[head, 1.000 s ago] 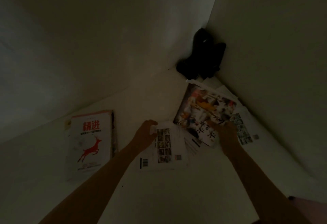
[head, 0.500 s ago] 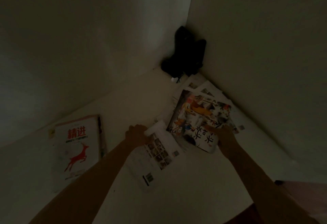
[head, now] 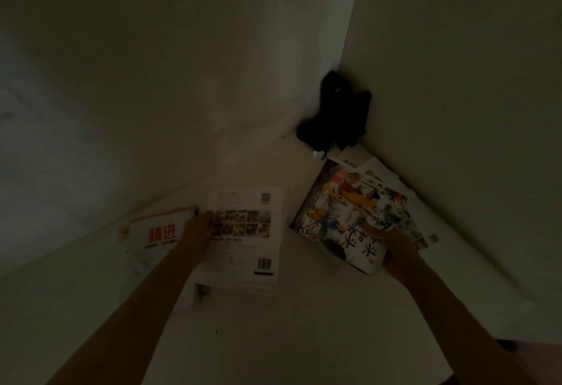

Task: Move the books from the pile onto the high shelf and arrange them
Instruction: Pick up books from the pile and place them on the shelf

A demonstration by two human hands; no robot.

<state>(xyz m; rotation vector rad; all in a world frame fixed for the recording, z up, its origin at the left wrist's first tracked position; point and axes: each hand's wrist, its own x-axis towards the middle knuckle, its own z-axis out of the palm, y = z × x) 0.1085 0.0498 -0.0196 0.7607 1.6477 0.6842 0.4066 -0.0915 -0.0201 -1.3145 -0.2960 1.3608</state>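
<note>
The scene is dim. My left hand (head: 199, 228) grips the left edge of a white book (head: 246, 238) with a grid of small photos and a barcode. That book lies partly over a white book with red characters (head: 152, 235) on the shelf surface (head: 289, 324). My right hand (head: 392, 248) holds the near corner of a colourful illustrated book (head: 346, 211) with black brush characters. That book lies on top of several more white books (head: 419, 232) against the right wall.
A black object (head: 334, 114) stands in the back corner where the two white walls meet. A dark pinkish edge (head: 517, 351) shows at the lower right, beyond the shelf's front.
My left hand has slid the white photo-grid book to the left, away from the pile and onto the red-lettered book. My right hand stays on the colourful book.
</note>
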